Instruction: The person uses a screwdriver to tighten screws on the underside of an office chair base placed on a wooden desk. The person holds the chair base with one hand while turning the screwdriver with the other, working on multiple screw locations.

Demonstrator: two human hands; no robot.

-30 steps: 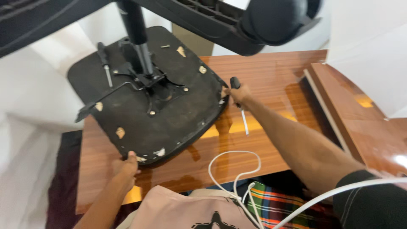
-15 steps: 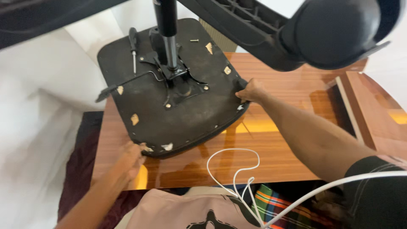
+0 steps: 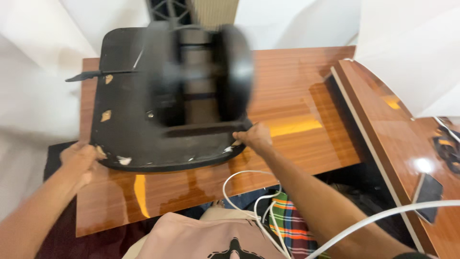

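Surface: glossy wooden worktop, white walls behind.
Near: white cable looping by the person's lap.
Left hand: closed on the near-left rim of the overturned black chair seat.
Right hand: gripping the seat's near-right edge.
Seat: underside up on the worktop.
Far: blurred caster wheel looming above it.

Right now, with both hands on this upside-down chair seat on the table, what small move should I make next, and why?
Probably pause and steady it. The left hand and right hand grip opposite near corners of the chair seat, which lies on the wooden table. The chair base above it is blurred, and the seat's near edge sits close to the table's front edge.
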